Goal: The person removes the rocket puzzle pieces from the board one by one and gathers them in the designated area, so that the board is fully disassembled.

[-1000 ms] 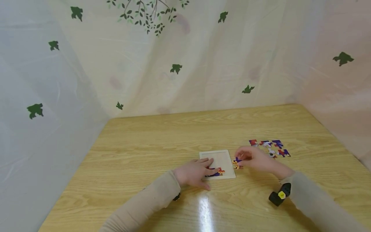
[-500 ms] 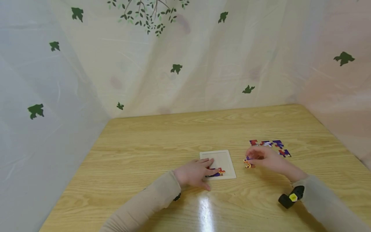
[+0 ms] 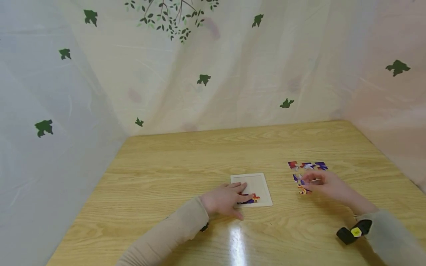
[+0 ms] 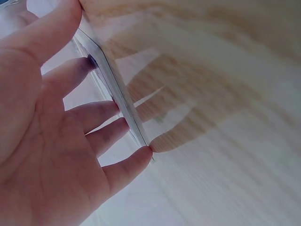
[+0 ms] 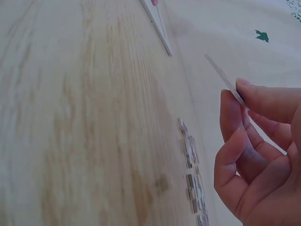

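Note:
My left hand (image 3: 226, 199) rests with spread fingers on a white puzzle tray (image 3: 264, 192). In the left wrist view the fingertips of the left hand (image 4: 61, 127) touch the tray's edge (image 4: 120, 96). Joined puzzle pieces (image 3: 254, 198) with purple and orange print lie in the tray's lower part, partly under the fingers. To the right of the tray, my right hand (image 3: 327, 186) pinches a purple and yellow puzzle piece (image 3: 304, 191). The right wrist view shows this thin piece (image 5: 221, 75) edge-on between thumb and finger, raised off the table.
Several loose puzzle pieces (image 3: 307, 166) lie beyond the right hand, some partly hidden by it. The wooden table (image 3: 173, 159) meets a pale curtain (image 3: 159, 85) with green bird shapes at the back. A black wrist camera (image 3: 347, 235) hangs under the right wrist.
My right hand has moved right, away from the tray, carrying the puzzle piece toward the loose pieces. The left hand has stayed on the tray.

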The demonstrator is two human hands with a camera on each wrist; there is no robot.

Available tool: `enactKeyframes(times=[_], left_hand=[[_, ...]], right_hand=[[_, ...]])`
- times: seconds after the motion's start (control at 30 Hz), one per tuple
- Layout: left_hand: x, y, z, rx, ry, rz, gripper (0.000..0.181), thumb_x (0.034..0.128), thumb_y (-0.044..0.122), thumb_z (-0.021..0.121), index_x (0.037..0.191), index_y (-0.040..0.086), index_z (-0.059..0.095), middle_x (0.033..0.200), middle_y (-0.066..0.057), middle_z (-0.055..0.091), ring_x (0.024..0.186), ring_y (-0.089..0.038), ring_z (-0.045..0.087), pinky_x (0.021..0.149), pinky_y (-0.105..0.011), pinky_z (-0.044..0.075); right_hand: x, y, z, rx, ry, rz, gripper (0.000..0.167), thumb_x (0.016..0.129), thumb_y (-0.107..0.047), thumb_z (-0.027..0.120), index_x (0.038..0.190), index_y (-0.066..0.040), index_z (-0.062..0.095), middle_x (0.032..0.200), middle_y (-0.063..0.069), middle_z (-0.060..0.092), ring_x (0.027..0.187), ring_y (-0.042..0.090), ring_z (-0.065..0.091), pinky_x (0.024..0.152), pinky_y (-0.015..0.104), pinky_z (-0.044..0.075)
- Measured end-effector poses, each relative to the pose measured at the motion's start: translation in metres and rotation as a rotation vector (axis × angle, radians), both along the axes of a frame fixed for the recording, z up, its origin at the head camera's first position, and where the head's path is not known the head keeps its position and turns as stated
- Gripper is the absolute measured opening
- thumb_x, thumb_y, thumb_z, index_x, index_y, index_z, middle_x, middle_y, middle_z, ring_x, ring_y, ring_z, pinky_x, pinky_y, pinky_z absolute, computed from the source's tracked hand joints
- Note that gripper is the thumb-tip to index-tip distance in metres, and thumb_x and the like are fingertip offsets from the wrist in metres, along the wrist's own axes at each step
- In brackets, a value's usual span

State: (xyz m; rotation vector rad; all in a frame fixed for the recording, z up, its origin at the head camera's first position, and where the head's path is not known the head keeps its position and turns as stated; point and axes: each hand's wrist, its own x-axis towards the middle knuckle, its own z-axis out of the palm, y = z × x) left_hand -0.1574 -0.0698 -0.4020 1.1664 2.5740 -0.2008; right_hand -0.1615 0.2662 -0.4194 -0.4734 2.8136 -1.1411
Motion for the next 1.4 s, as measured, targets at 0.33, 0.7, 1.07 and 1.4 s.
enactKeyframes(times=[0.33, 0.7, 1.07, 1.4], left_hand=[[0.0, -0.001, -0.002, 0.002, 0.014, -0.005, 0.072, 0.0852, 0.054, 0.059, 0.148, 0.034, 0.029, 0.158, -0.007, 0.018, 0.145, -0.019, 0.02, 0.115, -0.037, 0.028], [-0.001, -0.001, -0.002, -0.002, 0.006, 0.003, 0.073, 0.0846, 0.055, 0.058, 0.148, 0.034, 0.028, 0.158, -0.005, 0.016, 0.146, -0.019, 0.017, 0.116, -0.037, 0.024], [0.001, -0.001, -0.003, -0.003, 0.003, 0.012, 0.073, 0.0848, 0.055, 0.058, 0.148, 0.034, 0.028, 0.159, -0.005, 0.016, 0.146, -0.018, 0.017, 0.116, -0.037, 0.024], [0.0, -0.002, -0.002, 0.008, -0.005, 0.001, 0.073, 0.0851, 0.054, 0.058, 0.148, 0.033, 0.028, 0.159, -0.006, 0.015, 0.146, -0.019, 0.017, 0.116, -0.038, 0.025]], right_hand=[[0.003, 0.033, 0.002, 0.004, -0.031, -0.093, 0.033, 0.092, -0.015, 0.062, 0.116, 0.007, 0.06, 0.105, 0.015, 0.063, 0.08, -0.008, 0.05, 0.066, 0.02, 0.05], [0.007, 0.069, -0.001, 0.05, 0.007, -0.113, 0.032, 0.091, -0.01, 0.062, 0.115, 0.012, 0.058, 0.097, 0.007, 0.066, 0.077, -0.014, 0.049, 0.064, 0.017, 0.049], [0.004, 0.088, -0.005, 0.113, -0.106, -0.079, 0.033, 0.089, -0.013, 0.064, 0.112, 0.011, 0.059, 0.092, 0.002, 0.063, 0.074, -0.007, 0.05, 0.063, 0.019, 0.048], [-0.006, 0.096, -0.011, 0.171, -0.151, -0.118, 0.031, 0.089, -0.021, 0.066, 0.106, 0.005, 0.062, 0.089, 0.003, 0.064, 0.07, 0.0, 0.049, 0.059, 0.02, 0.044]])
